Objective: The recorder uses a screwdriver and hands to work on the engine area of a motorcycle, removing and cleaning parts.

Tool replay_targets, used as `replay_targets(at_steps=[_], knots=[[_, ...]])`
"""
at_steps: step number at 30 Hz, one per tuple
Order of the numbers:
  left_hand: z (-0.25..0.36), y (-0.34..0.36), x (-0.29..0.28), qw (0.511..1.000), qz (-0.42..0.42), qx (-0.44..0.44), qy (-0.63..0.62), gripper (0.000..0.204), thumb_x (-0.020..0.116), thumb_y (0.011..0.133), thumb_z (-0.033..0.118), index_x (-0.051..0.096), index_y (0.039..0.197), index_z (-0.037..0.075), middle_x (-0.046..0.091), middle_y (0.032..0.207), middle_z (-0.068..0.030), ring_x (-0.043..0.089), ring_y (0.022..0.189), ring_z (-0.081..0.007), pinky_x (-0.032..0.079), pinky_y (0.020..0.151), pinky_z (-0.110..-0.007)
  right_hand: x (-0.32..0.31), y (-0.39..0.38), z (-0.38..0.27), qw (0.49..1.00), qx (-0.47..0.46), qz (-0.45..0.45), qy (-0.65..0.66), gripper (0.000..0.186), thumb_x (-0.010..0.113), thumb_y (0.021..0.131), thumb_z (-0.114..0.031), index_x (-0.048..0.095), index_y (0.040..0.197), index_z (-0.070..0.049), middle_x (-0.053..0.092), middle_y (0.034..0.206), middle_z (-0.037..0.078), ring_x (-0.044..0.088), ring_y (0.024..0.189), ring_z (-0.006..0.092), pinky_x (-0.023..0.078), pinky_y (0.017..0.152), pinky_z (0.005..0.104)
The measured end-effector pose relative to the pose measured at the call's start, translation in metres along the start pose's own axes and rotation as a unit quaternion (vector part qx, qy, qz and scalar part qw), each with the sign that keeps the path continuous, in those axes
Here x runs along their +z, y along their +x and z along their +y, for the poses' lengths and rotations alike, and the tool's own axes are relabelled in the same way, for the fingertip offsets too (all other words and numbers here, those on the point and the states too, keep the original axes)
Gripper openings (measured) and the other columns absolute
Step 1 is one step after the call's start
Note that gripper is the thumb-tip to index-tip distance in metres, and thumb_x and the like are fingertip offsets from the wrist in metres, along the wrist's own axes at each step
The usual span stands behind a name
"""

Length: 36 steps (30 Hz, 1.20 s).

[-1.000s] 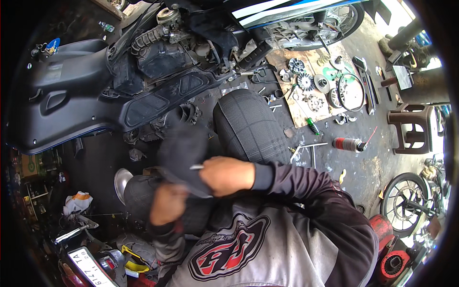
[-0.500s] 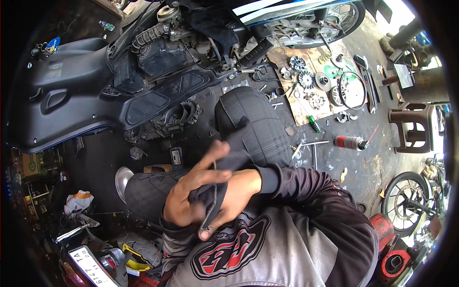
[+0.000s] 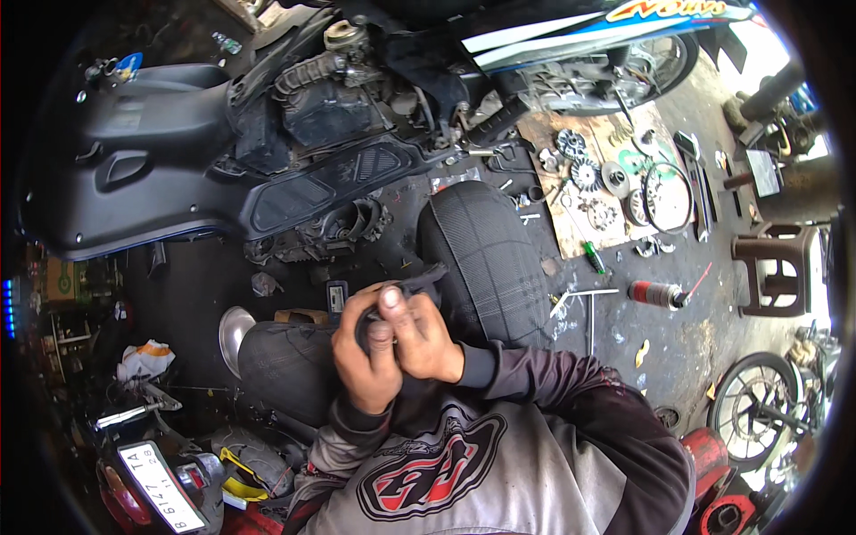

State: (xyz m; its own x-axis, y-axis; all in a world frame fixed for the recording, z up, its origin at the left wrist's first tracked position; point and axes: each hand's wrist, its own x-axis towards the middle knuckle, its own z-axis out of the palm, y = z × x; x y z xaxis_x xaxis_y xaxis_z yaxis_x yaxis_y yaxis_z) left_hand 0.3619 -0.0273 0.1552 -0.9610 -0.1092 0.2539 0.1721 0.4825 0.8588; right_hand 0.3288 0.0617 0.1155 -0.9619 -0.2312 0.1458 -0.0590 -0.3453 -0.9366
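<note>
In front of my chest, over my lap, both hands are together around a dark cloth (image 3: 426,280). My left hand (image 3: 364,361) is closed with its fingers curled and the thumb up, pressed against the other hand. My right hand (image 3: 428,343) is closed on the same cloth, its thumb also pointing up. A loose end of the cloth sticks out past the fingers toward my right knee (image 3: 486,241); the rest is hidden inside the hands.
A partly stripped scooter (image 3: 312,178) fills the far left. Gear and clutch parts, a belt (image 3: 667,196) and a green screwdriver (image 3: 594,257) lie on cardboard (image 3: 571,209). A spray can (image 3: 655,294), T-handle wrench (image 3: 590,308) and brown stool (image 3: 777,267) are to the right, a metal bowl (image 3: 235,341) left.
My left hand's spread, blurred fingers have curled in. My right hand, previously bent down with cloth draped over it, has turned thumb up and grips the cloth. The view has shifted slightly.
</note>
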Motion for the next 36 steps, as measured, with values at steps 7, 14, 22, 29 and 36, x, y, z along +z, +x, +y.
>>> replay_targets(at_steps=[7, 14, 22, 29, 36], knots=[[-0.015, 0.015, -0.013, 0.983, 0.175, -0.039, -0.046, 0.062, 0.034, 0.106, 0.053, 0.058, 0.096, -0.003, 0.066, 0.085, -0.0131, 0.063, 0.078, -0.0222, 0.049, 0.077, -0.036, -0.003, 0.004, 0.002, 0.969, -0.23, -0.028, -0.08, 0.015, 0.066, 0.095, -0.014, 0.062, 0.088, -0.001, 0.065, 0.076, 0.011, 0.062, 0.059, 0.025, 0.049, 0.055, 0.0341], [-0.016, 0.007, -0.007, 0.996, 0.087, -0.018, 0.005, 0.059, 0.049, 0.103, 0.029, 0.03, 0.151, -0.001, 0.041, 0.147, -0.019, 0.042, 0.134, -0.0309, 0.03, 0.114, -0.04, -0.003, 0.011, 0.029, 0.9, -0.166, -0.193, -0.355, 0.069, 0.05, 0.091, -0.018, 0.027, 0.151, 0.008, 0.028, 0.155, 0.029, 0.023, 0.145, 0.0508, 0.027, 0.115, 0.0549], [-0.062, 0.014, -0.042, 0.919, 0.139, -0.23, -0.287, 0.043, 0.04, 0.109, 0.038, 0.055, 0.125, 0.001, 0.058, 0.11, -0.0064, 0.055, 0.102, -0.015, 0.044, 0.093, -0.03, -0.008, 0.016, -0.001, 0.893, -0.194, -0.287, -0.288, 0.072, 0.067, 0.081, -0.013, 0.04, 0.145, 0.006, 0.032, 0.151, 0.033, 0.033, 0.142, 0.0477, 0.033, 0.114, 0.0528], [-0.044, 0.018, -0.066, 0.918, -0.086, -0.141, -0.359, 0.084, 0.036, 0.098, 0.067, 0.037, 0.15, 0.002, 0.052, 0.142, -0.0086, 0.058, 0.121, -0.0206, 0.042, 0.104, -0.031, 0.002, 0.042, 0.02, 0.915, -0.287, -0.113, -0.26, 0.057, 0.074, 0.082, -0.008, 0.048, 0.133, -0.003, 0.041, 0.144, 0.029, 0.048, 0.127, 0.0512, 0.044, 0.103, 0.0527], [-0.03, 0.047, -0.143, 0.993, 0.045, -0.037, 0.098, 0.057, 0.071, 0.092, 0.034, 0.056, 0.136, 0.002, 0.066, 0.126, -0.0136, 0.06, 0.119, -0.0238, 0.043, 0.102, -0.036, -0.014, 0.123, 0.039, 0.917, -0.093, -0.003, -0.388, 0.048, 0.061, 0.096, -0.014, 0.037, 0.132, 0.008, 0.059, 0.106, 0.037, 0.06, 0.1, 0.0521, 0.049, 0.084, 0.0521]])
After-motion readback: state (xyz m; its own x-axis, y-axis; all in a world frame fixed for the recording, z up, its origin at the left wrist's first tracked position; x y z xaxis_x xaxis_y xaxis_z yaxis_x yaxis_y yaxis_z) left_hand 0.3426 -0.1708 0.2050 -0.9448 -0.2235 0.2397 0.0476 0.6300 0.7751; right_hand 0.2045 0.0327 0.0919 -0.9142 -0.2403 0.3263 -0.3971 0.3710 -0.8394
